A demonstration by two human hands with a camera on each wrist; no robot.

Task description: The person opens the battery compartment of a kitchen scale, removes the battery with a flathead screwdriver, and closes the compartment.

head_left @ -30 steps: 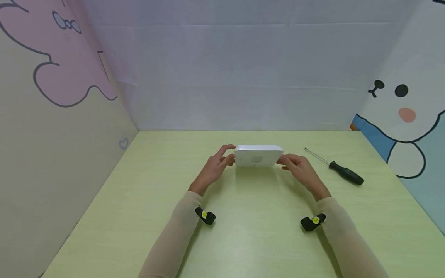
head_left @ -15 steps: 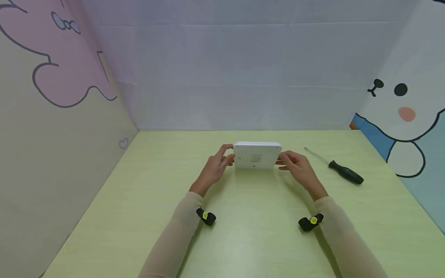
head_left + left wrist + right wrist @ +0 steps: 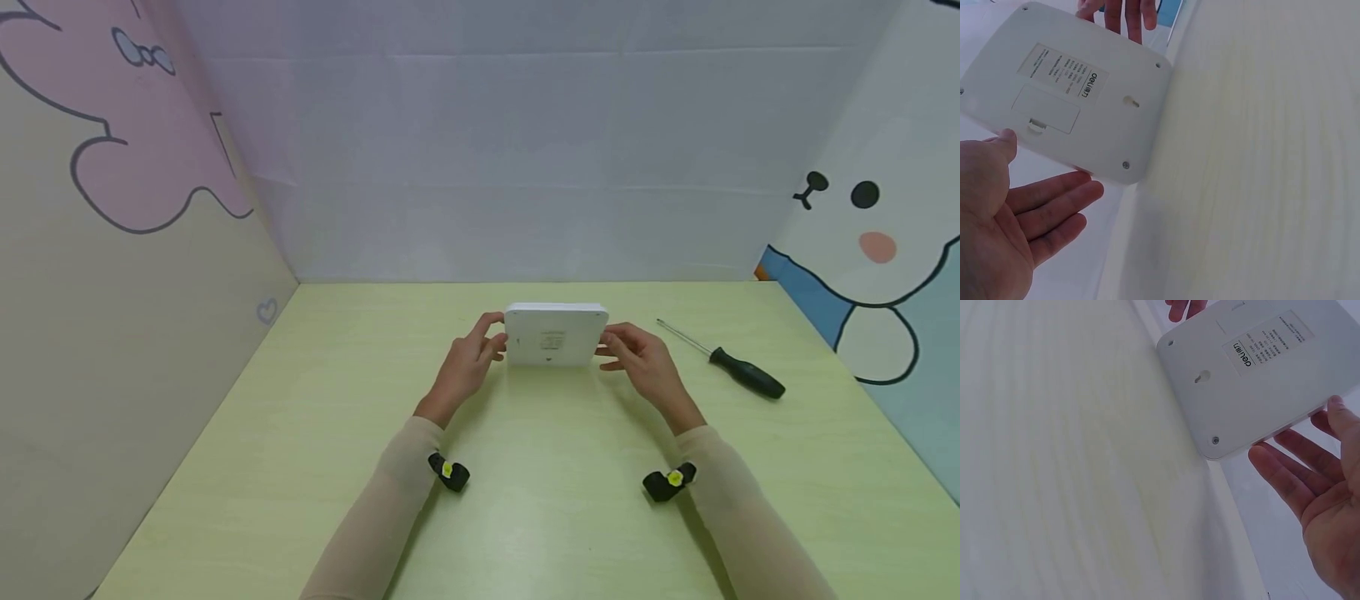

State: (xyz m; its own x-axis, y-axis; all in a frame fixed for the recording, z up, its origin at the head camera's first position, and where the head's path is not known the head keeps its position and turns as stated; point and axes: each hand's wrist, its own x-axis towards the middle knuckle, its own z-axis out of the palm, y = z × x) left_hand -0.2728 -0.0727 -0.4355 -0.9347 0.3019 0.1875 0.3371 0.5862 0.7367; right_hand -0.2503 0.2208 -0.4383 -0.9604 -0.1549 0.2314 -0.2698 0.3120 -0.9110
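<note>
A white flat plastic device (image 3: 553, 337) stands on its long edge on the table, its back turned towards me. That back bears a printed deli label (image 3: 1063, 69), a battery cover (image 3: 1046, 109), a keyhole slot and screws at the corners. Its front is hidden. At one short side my left hand (image 3: 462, 367) holds the device's edge between thumb and fingers. My right hand (image 3: 647, 364) holds the opposite edge, its thumb near the back face and its fingers (image 3: 1297, 469) running behind.
To the right of my right hand lies a screwdriver (image 3: 738, 369) with a dark green handle, its tip pointing to the far left. The pale wood table (image 3: 337, 392) meets a white back wall (image 3: 510, 167). Printed side panels stand left and right.
The device has tipped more upright, so more of its back shows now. Both hands have stayed at its edges and moved only slightly; the screwdriver lies where it was.
</note>
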